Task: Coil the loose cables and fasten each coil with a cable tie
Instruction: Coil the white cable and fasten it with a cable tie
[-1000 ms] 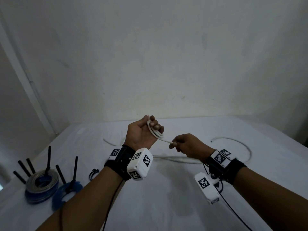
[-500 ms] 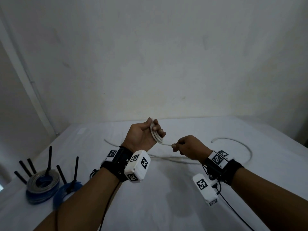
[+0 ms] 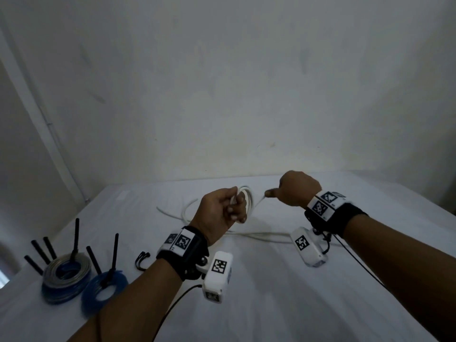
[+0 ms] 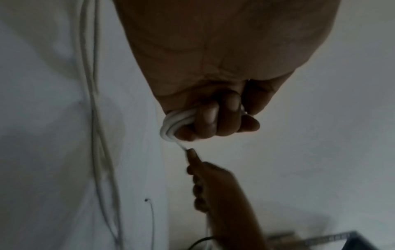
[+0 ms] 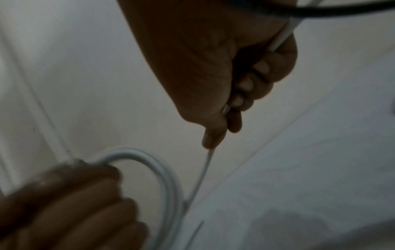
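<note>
Since the earlier frame, the right hand (image 3: 297, 188) has moved up and away to the right, farther from the left hand (image 3: 219, 214), and the cable between them is drawn longer. Both hands are above the counter (image 3: 271, 292), which has a white cover.

Left grip: the fingers (image 4: 210, 116) are curled around several loops of the white cable (image 3: 248, 197), so the small coil stands out of the fist. Right grip: thumb and fingers are pinching the same cable, which runs through the closed hand and comes out at the thumb tip toward the coil. The rest of this cable lies loose on the counter behind and below the hands.

At the left side of the counter lie a grey and blue coil (image 3: 65, 274) and, just beside it, a blue coil (image 3: 103, 290). Black cable ties (image 3: 75, 239) stand up from them. A small black piece (image 3: 142, 260) lies near the left wrist; I cannot tell what it is.
</note>
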